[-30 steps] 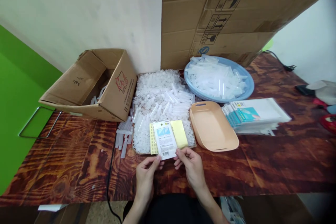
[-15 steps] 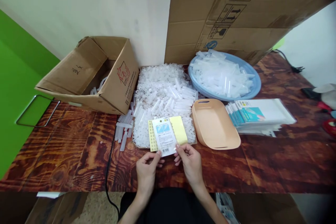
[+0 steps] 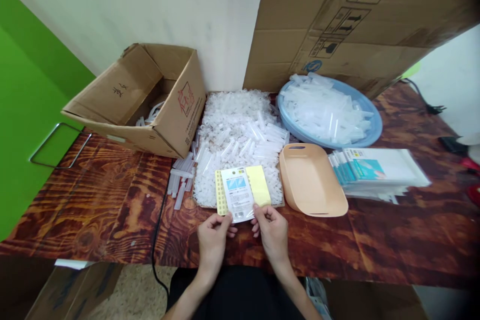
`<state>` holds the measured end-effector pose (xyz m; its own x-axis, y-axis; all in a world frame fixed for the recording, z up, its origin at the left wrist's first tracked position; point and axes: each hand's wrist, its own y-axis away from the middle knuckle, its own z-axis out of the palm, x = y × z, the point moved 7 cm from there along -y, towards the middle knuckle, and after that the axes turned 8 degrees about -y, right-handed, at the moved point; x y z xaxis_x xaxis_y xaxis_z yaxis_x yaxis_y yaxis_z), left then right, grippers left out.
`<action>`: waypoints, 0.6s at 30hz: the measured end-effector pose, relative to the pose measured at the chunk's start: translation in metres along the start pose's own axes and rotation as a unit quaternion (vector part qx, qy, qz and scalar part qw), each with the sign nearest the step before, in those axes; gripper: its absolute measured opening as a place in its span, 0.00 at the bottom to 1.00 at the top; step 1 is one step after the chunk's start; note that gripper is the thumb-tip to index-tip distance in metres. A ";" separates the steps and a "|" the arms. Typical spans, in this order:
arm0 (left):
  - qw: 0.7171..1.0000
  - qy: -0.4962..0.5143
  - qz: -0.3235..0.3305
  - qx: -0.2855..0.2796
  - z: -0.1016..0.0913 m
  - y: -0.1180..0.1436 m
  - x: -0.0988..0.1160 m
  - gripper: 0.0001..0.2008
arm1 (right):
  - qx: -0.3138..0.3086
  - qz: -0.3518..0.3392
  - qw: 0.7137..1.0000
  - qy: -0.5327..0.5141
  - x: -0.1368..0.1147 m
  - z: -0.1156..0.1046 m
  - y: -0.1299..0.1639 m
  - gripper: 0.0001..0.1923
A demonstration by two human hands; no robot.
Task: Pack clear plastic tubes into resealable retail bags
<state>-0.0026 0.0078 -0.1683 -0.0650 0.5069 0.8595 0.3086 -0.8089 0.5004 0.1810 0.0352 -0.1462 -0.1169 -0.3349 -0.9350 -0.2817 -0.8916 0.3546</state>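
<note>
A small white printed packet [image 3: 238, 195] with a blue picture panel and a barcode lies over a yellow sticker sheet [image 3: 261, 185]. The sheet rests on a shallow box [image 3: 212, 206] heaped with clear plastic tubes [image 3: 240, 132]. My left hand [image 3: 213, 237] pinches the packet's lower left corner between thumb and fingers. At the lower right corner, my right hand [image 3: 272, 232] pinches it the same way. Rows of small dark marks show on the sheet's left part; the packet covers its middle. A small dark round mark sits near the packet's top edge.
Left stands an open cardboard box [image 3: 180, 115] with some pieces inside; loose tubes [image 3: 182, 195] lie beside it. A peach plastic basket [image 3: 313, 180] is right of the heap. Behind it are a blue basin [image 3: 375, 132] of clear pieces and stacked packets [image 3: 390, 167]. A black cable [image 3: 155, 240] crosses the front edge.
The scene has shifted slightly right in the picture as the camera turned. Both hands keep their hold on the packet's lower corners, with little visible movement.
</note>
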 end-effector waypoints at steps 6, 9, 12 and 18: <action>0.999 -0.035 0.009 0.031 0.001 0.005 0.003 0.18 | 0.056 -0.080 0.987 0.131 -0.002 -0.001 0.000 0.25; 0.999 -0.041 0.015 0.030 0.001 0.005 0.005 0.18 | 0.095 -0.131 0.971 0.177 -0.008 -0.005 0.002 0.26; 0.998 -0.039 0.037 0.037 -0.005 0.005 0.008 0.18 | 0.142 -0.140 0.970 0.137 -0.011 -0.025 0.007 0.24; 0.993 -0.038 0.115 -0.002 -0.010 0.009 0.012 0.18 | -0.041 -0.033 0.999 -0.012 -0.002 -0.024 0.007 0.22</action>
<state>-0.0103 0.0032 -0.1526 0.0789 0.3297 0.9408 0.3024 -0.9072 0.2926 0.2024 0.0222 -0.1421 -0.1230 -0.2685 -0.9554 -0.2113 -0.9335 0.2896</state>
